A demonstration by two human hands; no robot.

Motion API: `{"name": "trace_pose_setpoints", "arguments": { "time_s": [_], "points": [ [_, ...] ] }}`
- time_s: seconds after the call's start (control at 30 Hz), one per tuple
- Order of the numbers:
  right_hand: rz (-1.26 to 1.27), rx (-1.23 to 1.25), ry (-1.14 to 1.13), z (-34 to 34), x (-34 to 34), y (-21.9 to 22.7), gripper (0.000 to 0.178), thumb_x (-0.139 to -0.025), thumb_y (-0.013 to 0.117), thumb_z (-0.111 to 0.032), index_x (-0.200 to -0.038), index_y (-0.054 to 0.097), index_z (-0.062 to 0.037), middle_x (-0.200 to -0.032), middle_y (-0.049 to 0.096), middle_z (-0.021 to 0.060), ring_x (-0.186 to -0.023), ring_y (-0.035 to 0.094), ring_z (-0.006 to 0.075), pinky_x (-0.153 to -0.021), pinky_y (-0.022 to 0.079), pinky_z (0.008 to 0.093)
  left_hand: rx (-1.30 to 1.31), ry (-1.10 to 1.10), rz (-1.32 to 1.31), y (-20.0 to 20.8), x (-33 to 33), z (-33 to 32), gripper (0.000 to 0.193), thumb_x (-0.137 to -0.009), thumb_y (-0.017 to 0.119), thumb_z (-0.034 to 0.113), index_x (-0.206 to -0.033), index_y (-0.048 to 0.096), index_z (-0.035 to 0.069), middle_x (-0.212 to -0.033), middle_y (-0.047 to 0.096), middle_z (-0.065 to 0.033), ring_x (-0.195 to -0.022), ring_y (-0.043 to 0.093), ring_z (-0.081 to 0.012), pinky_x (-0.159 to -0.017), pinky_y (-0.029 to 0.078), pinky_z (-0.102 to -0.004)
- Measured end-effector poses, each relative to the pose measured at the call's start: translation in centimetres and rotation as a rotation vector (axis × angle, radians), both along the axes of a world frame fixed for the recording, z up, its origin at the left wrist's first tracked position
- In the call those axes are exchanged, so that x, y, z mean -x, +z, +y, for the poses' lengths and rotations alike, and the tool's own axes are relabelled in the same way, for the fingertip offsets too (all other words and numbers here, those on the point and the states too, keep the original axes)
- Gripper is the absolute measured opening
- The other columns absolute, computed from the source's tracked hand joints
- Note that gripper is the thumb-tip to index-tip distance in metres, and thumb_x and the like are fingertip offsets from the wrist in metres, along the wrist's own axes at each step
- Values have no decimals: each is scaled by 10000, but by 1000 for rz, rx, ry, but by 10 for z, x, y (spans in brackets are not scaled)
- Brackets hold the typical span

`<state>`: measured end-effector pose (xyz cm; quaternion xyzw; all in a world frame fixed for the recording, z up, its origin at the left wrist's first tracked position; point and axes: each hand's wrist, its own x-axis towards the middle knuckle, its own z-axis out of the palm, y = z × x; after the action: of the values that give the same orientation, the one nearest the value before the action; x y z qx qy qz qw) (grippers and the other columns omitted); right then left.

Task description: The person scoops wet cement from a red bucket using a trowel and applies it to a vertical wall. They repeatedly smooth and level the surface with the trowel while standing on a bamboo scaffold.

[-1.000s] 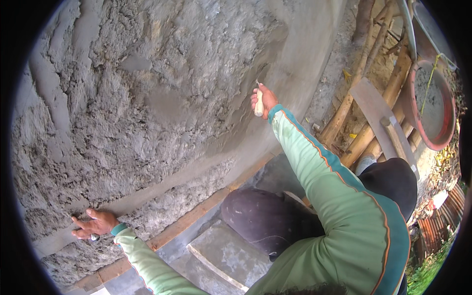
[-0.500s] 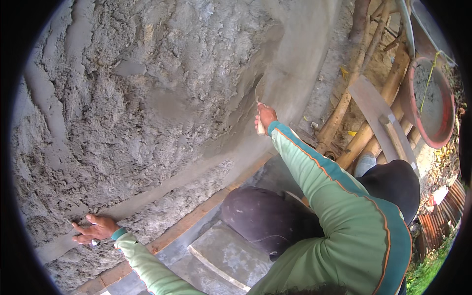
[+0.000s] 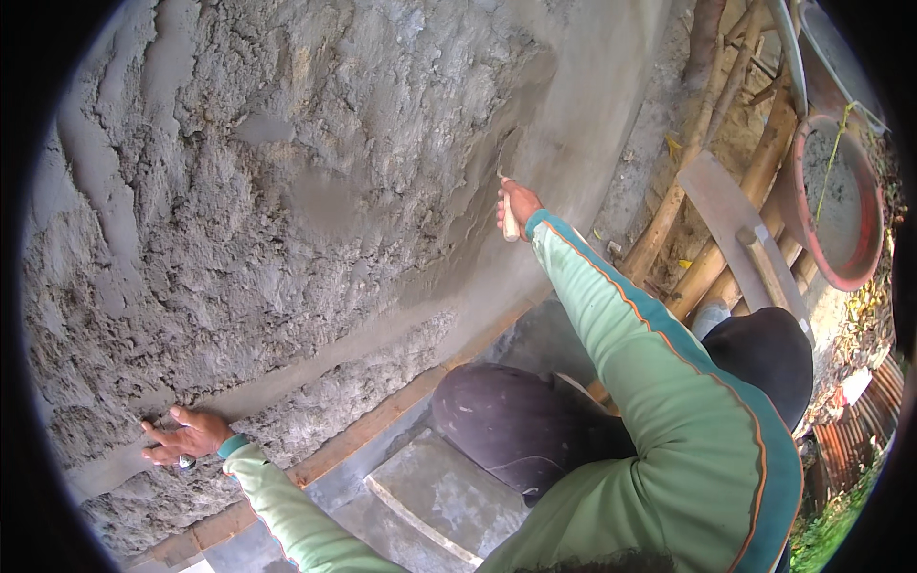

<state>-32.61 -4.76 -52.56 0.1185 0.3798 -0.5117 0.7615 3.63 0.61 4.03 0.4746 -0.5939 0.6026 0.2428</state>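
My right hand [image 3: 519, 208] is closed around the pale handle of a trowel [image 3: 511, 227]. The trowel's blade lies against the wet grey mortar and blends into it, so its outline is hard to make out. Rough, lumpy mortar covers the wall [image 3: 248, 239], with a smoother band [image 3: 592, 115] to the right of the trowel and another along the lower side. At the lower left, my left hand [image 3: 194, 435] rests on the smooth lower band with its fingers spread; a ring is on one finger. It holds nothing.
A long flat float [image 3: 721, 205] with a wooden grip leans on bamboo poles [image 3: 707, 277] at the right. Beyond it stands a reddish tub [image 3: 864, 248] of grey mix. A wooden strip [image 3: 334, 454] edges the wall's base, beside grey slabs [image 3: 449, 492]. Rusty corrugated sheet [image 3: 869, 411] lies far right.
My right hand has moved a short way up along the wall with the trowel. My left hand stays on the lower band, with only a slight shift.
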Motion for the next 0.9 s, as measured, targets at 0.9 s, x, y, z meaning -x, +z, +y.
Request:
{"name": "trace_pose_setpoints", "arguments": {
  "time_s": [0.9],
  "points": [
    [-9,25,40,8,-2,39,299,-1032,535,-402,-1026,504,-104,-706,530,22,-542,528,150,-490,490,353,11,-1,-27,-3,5,1,678,-974,502,649,-1482,483,199,-1582,226,-333,-1505,152,-480,-1180,110,-658]
  ]
}}
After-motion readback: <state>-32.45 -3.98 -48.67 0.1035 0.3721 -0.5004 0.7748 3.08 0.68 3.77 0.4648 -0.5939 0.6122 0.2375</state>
